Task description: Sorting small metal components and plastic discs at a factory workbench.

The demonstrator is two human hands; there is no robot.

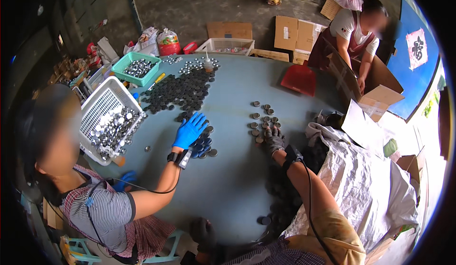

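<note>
My right hand [275, 141], in a grey glove with bare fingertips, reaches over the table. Its fingers stretch out flat onto the near end of a cluster of small round dark caps [266, 119]. At the table's near edge my left hand [203, 234], in a dark glove, is held low with its fingers curled in. Whether anything sits inside it is hidden. A dark heap of similar caps [280, 184] lies beside my right forearm, partly in shadow.
A co-worker's blue-gloved hand [191, 131] rests on caps left of mine. Many dark caps [178, 91] spread behind it. A white basket [90, 104] and green basket [152, 76] hold shiny pieces. A red dustpan [299, 78], white sacking [351, 184] and another person's cardboard box [380, 72] are right.
</note>
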